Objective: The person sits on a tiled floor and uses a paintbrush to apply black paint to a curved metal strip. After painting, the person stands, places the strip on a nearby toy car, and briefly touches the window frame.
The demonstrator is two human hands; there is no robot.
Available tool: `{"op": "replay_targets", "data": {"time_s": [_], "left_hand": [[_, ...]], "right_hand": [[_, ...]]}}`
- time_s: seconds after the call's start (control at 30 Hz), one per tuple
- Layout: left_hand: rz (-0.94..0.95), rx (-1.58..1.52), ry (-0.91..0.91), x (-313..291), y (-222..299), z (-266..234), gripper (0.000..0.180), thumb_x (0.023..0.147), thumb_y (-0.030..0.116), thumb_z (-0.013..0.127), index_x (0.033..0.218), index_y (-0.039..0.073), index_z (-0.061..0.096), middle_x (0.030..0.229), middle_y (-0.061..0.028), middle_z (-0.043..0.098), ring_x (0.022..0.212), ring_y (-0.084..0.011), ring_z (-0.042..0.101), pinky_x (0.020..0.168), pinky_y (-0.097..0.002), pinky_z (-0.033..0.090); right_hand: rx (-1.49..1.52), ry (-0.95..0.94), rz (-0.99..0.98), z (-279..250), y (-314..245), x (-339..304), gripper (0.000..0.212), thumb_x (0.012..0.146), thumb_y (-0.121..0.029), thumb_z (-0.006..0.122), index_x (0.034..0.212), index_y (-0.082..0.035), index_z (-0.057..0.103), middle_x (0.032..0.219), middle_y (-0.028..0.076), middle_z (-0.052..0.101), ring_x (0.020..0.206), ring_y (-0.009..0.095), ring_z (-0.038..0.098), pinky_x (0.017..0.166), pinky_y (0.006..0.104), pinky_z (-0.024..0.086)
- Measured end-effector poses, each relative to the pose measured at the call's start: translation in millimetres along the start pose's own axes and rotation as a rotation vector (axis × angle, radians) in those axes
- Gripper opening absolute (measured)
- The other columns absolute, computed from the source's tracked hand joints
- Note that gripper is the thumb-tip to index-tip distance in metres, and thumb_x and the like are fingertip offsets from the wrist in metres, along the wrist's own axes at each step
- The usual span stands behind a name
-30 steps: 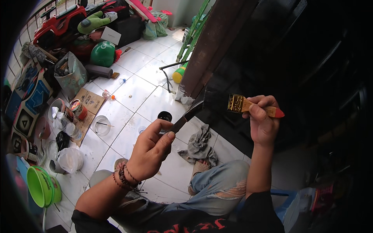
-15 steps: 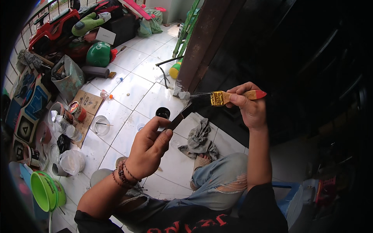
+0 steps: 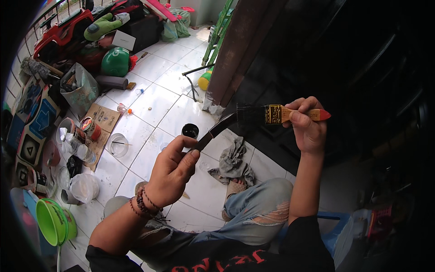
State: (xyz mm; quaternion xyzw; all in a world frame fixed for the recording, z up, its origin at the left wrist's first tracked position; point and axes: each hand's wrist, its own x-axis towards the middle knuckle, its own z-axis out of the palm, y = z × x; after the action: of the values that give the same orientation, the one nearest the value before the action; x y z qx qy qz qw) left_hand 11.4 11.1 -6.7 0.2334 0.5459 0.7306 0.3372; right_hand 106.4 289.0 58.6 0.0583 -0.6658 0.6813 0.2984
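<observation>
Stretching below everything, the white tiled floor (image 3: 172, 99) runs up to a dark panel (image 3: 317, 59) on the right, with a crumpled gray cloth (image 3: 234, 161) lying on the tiles near the panel's lower edge. Above the floor, the right hand (image 3: 308, 129) grasps the wooden handle of a wide paintbrush (image 3: 273, 114), its black bristles pointing left, while the left hand (image 3: 172, 170) grips a slim dark tool (image 3: 212, 134) whose tip reaches the bristle ends, though contact cannot be told. Smallest, a round container (image 3: 190, 131), black inside, sits beyond the left hand.
</observation>
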Motion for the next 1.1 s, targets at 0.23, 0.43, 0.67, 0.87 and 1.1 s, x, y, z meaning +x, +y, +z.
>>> {"op": "replay_targets", "data": {"time_s": [0.23, 0.43, 0.67, 0.87, 1.1], "left_hand": [[0.004, 0.058, -0.015, -2.2, -0.5, 2.5, 0.015, 0.095, 0.012, 0.051, 0.107, 0.002, 0.049, 0.062, 0.0050, 0.042, 0.054, -0.0031, 0.035, 0.048, -0.0204, 0.028], [-0.047, 0.009, -0.045, -6.4, -1.4, 4.2, 0.017, 0.095, 0.013, 0.051, 0.109, 0.003, 0.048, 0.061, 0.0053, 0.041, 0.053, -0.0026, 0.034, 0.047, -0.0201, 0.027], [-0.056, -0.125, -0.069, -2.3, -0.5, 0.9, 0.017, 0.096, 0.014, 0.050, 0.108, 0.003, 0.046, 0.059, 0.0067, 0.037, 0.047, -0.0021, 0.031, 0.043, -0.0200, 0.024], [-0.098, -0.201, -0.010, -4.3, 3.2, -0.5, 0.015, 0.094, 0.015, 0.052, 0.103, 0.003, 0.047, 0.056, 0.0071, 0.034, 0.043, -0.0022, 0.028, 0.040, -0.0207, 0.021], [-0.153, -0.354, 0.009, -0.5, 3.5, -5.7, 0.014, 0.093, 0.015, 0.052, 0.100, 0.004, 0.048, 0.057, 0.0066, 0.034, 0.043, -0.0040, 0.028, 0.041, -0.0215, 0.022]], "right_hand": [[-0.023, 0.047, 0.124, -12.3, 17.0, 10.8, 0.014, 0.074, -0.002, 0.069, 0.081, -0.005, 0.057, 0.085, 0.014, 0.065, 0.076, 0.020, 0.066, 0.068, 0.0313, 0.056], [0.004, -0.119, 0.205, 4.6, 35.2, 9.8, 0.016, 0.074, -0.004, 0.070, 0.082, -0.003, 0.056, 0.084, 0.014, 0.065, 0.074, 0.019, 0.066, 0.065, 0.0299, 0.057], [-0.037, 0.114, 0.048, -34.9, 14.3, 5.3, 0.012, 0.077, -0.002, 0.067, 0.083, -0.002, 0.056, 0.087, 0.015, 0.065, 0.077, 0.020, 0.066, 0.067, 0.0301, 0.057], [-0.558, -0.314, -0.574, 31.0, -0.7, -15.3, 0.015, 0.073, 0.002, 0.073, 0.081, -0.008, 0.066, 0.095, 0.012, 0.067, 0.092, 0.022, 0.065, 0.078, 0.0305, 0.054], [-0.738, -0.361, -0.481, 15.4, -16.6, -26.1, 0.017, 0.064, 0.007, 0.075, 0.072, -0.007, 0.069, 0.092, 0.010, 0.068, 0.093, 0.023, 0.065, 0.075, 0.0320, 0.056]]}}
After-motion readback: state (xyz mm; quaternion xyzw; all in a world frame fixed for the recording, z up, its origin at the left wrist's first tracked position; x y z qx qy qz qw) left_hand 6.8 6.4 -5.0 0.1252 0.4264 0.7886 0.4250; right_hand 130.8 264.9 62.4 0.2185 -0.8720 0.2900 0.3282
